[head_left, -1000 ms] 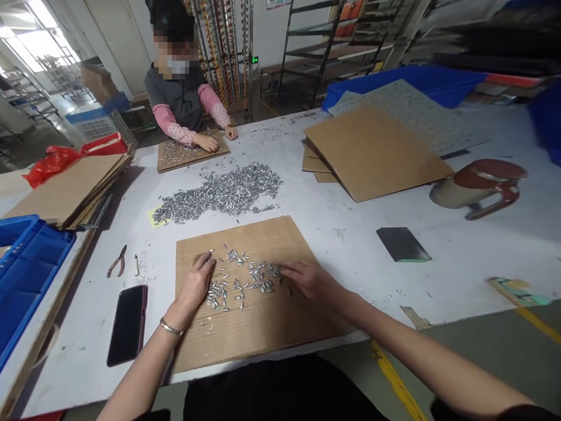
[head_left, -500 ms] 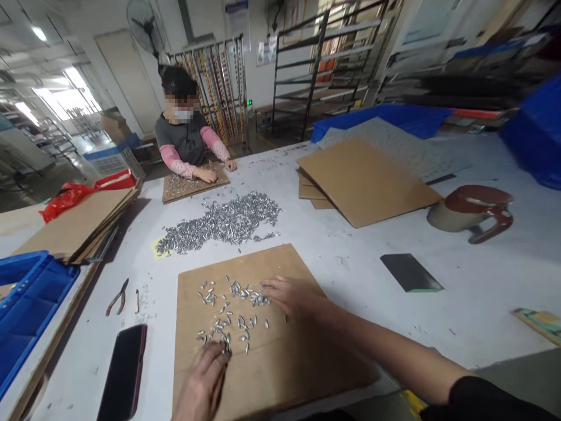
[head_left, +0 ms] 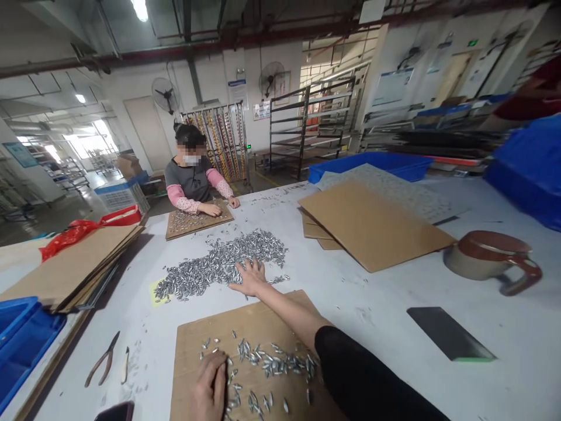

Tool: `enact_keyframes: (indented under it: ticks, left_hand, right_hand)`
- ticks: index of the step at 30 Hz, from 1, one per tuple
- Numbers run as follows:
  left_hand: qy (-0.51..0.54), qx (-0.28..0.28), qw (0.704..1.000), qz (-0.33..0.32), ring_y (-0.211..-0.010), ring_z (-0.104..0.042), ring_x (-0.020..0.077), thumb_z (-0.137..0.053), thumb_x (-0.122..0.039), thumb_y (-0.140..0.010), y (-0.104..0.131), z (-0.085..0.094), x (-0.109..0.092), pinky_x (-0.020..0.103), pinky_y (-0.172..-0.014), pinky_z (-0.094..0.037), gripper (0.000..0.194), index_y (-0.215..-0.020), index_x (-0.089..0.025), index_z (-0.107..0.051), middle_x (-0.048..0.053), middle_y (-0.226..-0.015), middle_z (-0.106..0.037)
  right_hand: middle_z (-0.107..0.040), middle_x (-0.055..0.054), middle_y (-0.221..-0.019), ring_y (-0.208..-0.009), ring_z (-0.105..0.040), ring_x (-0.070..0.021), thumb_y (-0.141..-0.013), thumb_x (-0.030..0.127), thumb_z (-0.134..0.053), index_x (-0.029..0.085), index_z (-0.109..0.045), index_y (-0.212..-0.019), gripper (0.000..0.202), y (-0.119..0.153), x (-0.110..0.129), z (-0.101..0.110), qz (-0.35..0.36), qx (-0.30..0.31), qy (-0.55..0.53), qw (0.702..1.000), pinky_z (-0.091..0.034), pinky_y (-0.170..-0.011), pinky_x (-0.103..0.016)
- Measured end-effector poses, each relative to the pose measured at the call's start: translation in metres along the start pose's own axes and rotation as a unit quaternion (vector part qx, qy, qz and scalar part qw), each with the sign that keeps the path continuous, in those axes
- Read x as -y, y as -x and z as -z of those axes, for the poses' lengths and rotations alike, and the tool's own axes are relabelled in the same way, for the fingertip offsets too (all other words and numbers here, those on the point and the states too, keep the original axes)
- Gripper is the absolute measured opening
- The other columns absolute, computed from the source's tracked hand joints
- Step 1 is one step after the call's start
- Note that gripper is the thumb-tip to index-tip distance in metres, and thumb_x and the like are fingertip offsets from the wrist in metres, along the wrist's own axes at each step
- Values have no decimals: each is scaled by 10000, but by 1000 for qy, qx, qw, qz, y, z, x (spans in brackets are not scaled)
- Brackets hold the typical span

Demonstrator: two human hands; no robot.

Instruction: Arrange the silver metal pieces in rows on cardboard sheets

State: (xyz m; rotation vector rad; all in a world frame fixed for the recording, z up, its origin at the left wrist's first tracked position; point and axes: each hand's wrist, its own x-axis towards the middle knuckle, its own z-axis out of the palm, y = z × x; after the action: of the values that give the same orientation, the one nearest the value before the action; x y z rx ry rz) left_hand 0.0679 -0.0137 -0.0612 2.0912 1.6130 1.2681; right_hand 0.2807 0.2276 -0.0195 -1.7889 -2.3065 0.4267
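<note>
Under the right hand point(head_left: 250, 278), heaped silvery pieces point(head_left: 210, 266)

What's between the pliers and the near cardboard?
Head view: a slim pale object lies on the white table between the pliers and the near cardboard, with small specks around it.

Reaching with a spread right hand point(head_left: 249, 279) over the near edge of a heap of small silver pieces point(head_left: 197, 272) on a white table point(head_left: 333, 280).
Resting a curled left hand point(head_left: 209, 386) on a near cardboard sheet point(head_left: 193, 339) beside scattered pieces point(head_left: 278, 365). To the left, pliers point(head_left: 107, 358) and a dark phone point(head_left: 115, 413); to the right, a brown-topped mug point(head_left: 482, 254) and stacked cardboard point(head_left: 377, 228). At the far side, a co-worker point(head_left: 191, 180) in pink sleeves point(head_left: 177, 197) at a board point(head_left: 221, 218) of similar pieces.
</note>
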Motion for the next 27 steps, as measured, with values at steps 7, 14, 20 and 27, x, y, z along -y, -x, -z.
enact_keyframes:
  ticks: [7, 14, 20, 27]
  left_hand:
    - [25, 8, 999, 41, -991, -754, 251, -527, -456, -972, 6, -7, 17, 397, -907, -634, 279, -1029, -309, -756, 62, -1050, -782]
    - [29, 29, 998, 51, -985, -737, 243, -502, -383, -1003, -1, 8, -15, 424, -913, -615, 272, -1012, -234, -729, 96, -1027, -770]
    - [38, 48, 998, 31, -962, -715, 211, -506, -325, -1009, -6, 9, -20, 406, -902, -596, 220, -1033, -215, -695, 79, -991, -752]
    - [28, 39, 999, 14, -958, -699, 204, -489, -323, -1016, -7, 7, -18, 406, -907, -583, 225, -1054, -208, -678, 73, -994, -734]
  right_hand:
    - [-591, -131, -1364, -1273, -476, -328, -997, 503, -481, 258, -608, -1290, 403, -5, 17, -15, 36, -102, 35, 993, -385, -1031, -497]
    - [-596, -229, -1283, -1169, -586, -308, -1018, 247, -417, 145, -557, -1285, 318, 0, 28, 9, -20, -50, 46, 997, -482, -924, -410]
    - [-665, -230, -1225, -1064, -656, -284, -1056, 285, -340, 88, -504, -1363, 400, -12, 5, 29, -54, 7, -2, 999, -486, -888, -358]
    - [-736, -88, -1164, -1043, -663, -205, -1022, 332, -472, 162, -657, -1225, 323, 62, -8, 38, 8, 34, -81, 996, -475, -869, -263]
